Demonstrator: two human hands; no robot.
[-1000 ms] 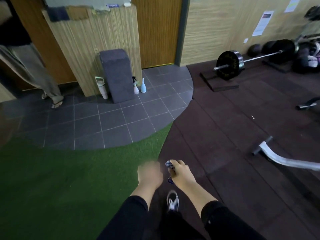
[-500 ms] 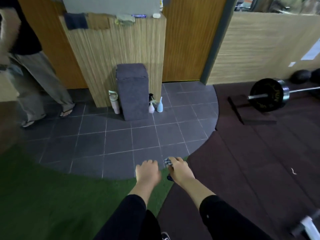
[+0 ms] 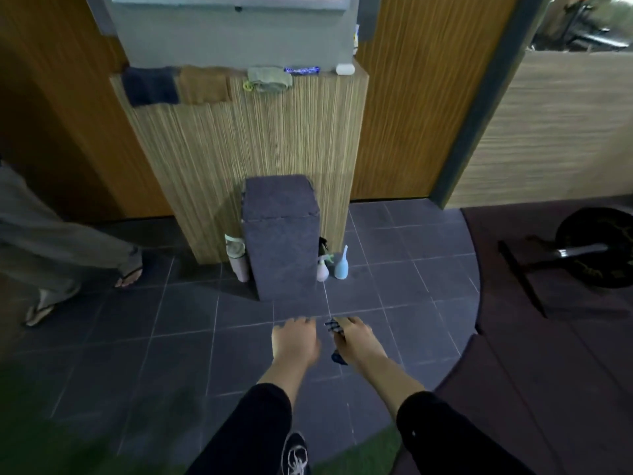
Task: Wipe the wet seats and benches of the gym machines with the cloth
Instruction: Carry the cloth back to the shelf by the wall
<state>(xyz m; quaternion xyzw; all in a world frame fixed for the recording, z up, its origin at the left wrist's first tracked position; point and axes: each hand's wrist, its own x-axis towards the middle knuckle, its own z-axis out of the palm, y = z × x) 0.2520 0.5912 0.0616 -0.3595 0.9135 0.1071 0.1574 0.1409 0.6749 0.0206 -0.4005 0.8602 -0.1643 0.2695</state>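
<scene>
My right hand [image 3: 359,341] grips a small dark striped cloth [image 3: 335,329], bunched in the fist, with one end showing above the fingers and another below the palm. My left hand [image 3: 295,341] hangs beside it, fingers loosely curled down, holding nothing. Both hands are held out low over the grey tiled floor [image 3: 171,354]. No gym seat or bench is in view.
A grey block [image 3: 281,234] stands ahead against a wooden counter [image 3: 246,138], with a bottle [image 3: 238,258] on its left and two spray bottles [image 3: 334,265] on its right. Folded cloths [image 3: 178,85] lie on the counter top. A person's legs [image 3: 61,248] walk at left. A barbell plate [image 3: 597,246] lies at right.
I have walked forward from the turf and rubber mat onto the tiles, so the block and counter are much closer. The person at left has stepped on. My hands keep their hold.
</scene>
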